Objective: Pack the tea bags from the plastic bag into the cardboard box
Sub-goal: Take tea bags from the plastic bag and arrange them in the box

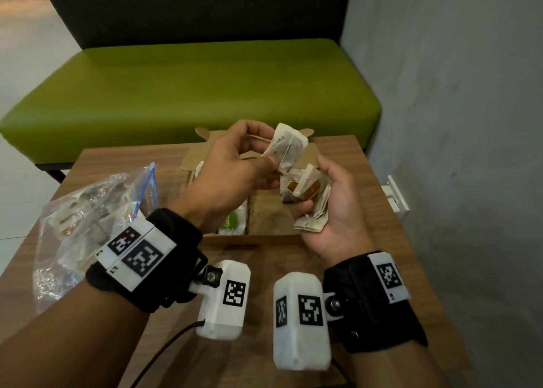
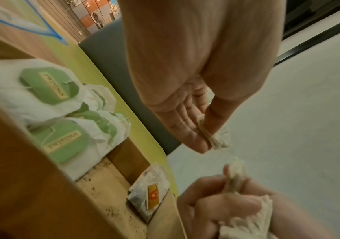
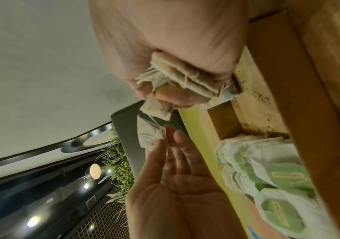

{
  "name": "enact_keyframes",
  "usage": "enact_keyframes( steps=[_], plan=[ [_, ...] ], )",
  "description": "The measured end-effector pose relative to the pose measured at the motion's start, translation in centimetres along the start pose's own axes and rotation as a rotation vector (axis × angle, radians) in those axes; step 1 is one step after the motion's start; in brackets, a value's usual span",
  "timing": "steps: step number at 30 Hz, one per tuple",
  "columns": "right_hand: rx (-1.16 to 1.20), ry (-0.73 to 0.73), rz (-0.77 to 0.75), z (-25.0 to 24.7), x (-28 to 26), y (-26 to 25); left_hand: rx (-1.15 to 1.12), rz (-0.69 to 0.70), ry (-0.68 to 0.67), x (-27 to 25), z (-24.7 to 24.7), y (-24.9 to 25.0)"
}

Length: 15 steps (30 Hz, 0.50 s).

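Note:
My left hand pinches one pale tea bag between thumb and fingers, lifted above the open cardboard box. My right hand, palm up over the box's right side, grips a bundle of several tea bags, some with orange tags. In the left wrist view the left hand pinches a corner of the tea bag. The right wrist view shows the right hand curled round the bundle. Green-tagged tea bags fill the box's left compartment. An orange-tagged tea bag lies in the right one. The plastic bag lies to the left, with tea bags inside.
The box and the bag rest on a small wooden table. A green bench stands just behind it. A grey wall runs close along the right, with a white fitting at table height. Loose tea crumbs dot the box floor.

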State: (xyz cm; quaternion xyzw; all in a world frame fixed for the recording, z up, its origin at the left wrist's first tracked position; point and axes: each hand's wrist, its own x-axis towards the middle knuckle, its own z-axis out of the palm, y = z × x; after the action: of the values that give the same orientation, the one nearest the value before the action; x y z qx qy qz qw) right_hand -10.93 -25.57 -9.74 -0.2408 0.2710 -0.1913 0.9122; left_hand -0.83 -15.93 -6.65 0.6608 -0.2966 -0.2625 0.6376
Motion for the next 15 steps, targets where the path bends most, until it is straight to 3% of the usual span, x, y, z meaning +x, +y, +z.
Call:
enact_keyframes(
  steps=[4,9,15],
  plan=[
    [-0.121,0.006,-0.112,-0.2,-0.1,-0.1,0.045,0.012,-0.01,-0.1,-0.5,0.0],
    [-0.498,-0.064,-0.349,0.1,0.2,1.0,0.097,-0.017,-0.059,-0.6,-0.3,-0.1],
    [-0.625,-0.019,-0.473,-0.3,0.3,1.1,0.149,-0.023,-0.043,-0.8,-0.4,0.0]
  ],
)
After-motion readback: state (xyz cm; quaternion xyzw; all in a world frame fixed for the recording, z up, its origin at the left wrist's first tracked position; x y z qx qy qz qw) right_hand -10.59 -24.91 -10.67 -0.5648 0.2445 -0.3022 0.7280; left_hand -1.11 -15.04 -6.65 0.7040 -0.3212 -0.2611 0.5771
